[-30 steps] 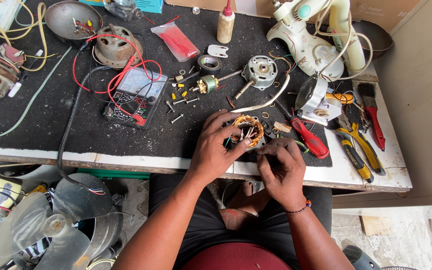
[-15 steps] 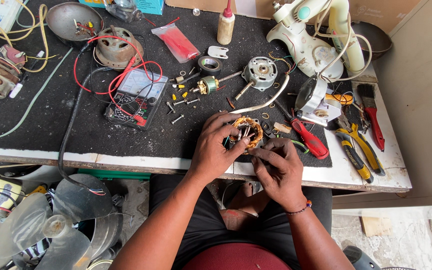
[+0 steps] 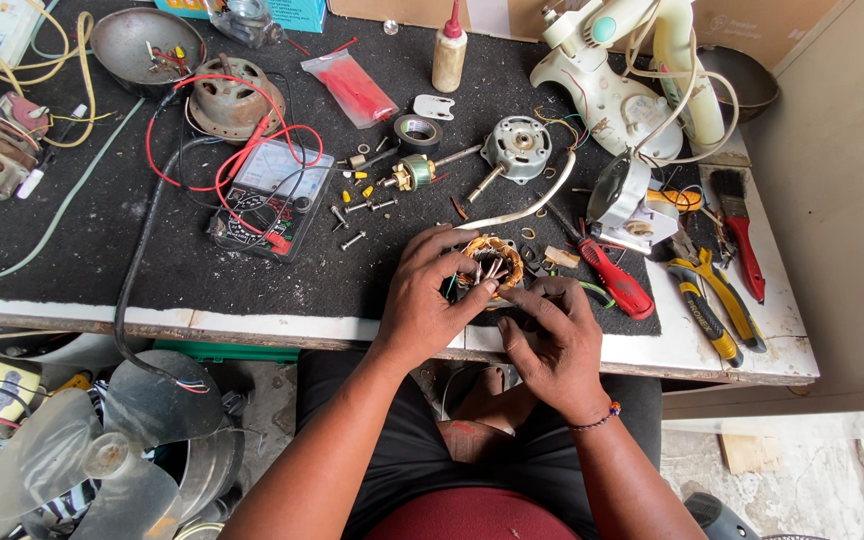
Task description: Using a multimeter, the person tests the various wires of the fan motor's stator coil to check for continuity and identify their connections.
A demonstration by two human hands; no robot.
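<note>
My left hand (image 3: 422, 305) is curling around the left side of a copper-wound motor stator (image 3: 490, 262), thumb and fingers grasping its rim so it is standing tilted near the front edge of the desk (image 3: 252, 325). My right hand (image 3: 550, 335) is pressing in from the lower right, its fingertips (image 3: 512, 297) pinching at the thin wire leads sticking out of the winding; whether they are truly gripping a lead or only touching it I cannot tell.

Just beside the stator on the right, a red-handled screwdriver (image 3: 607, 278) is lying at a slant, and beyond it yellow-and-black pliers (image 3: 710, 300) are resting on the bare white end of the desk, with a red-handled brush (image 3: 740, 235) further out. A white sleeved cable (image 3: 527, 208) is arcing just above my hands. Behind it a small rotor with its shaft (image 3: 414, 172) and a round grey motor housing (image 3: 517, 145) are sitting apart from each other, a roll of black tape (image 3: 417, 131) near them, and loose screws (image 3: 352, 212) are scattered between. To the left an analogue multimeter (image 3: 272, 198) is lying on the black mat, its red leads looping up to another motor (image 3: 227, 98). A white fan body (image 3: 617, 85) is occupying the far right corner. Below the desk on my left, a clear fan blade (image 3: 112, 450) is resting on the floor.
</note>
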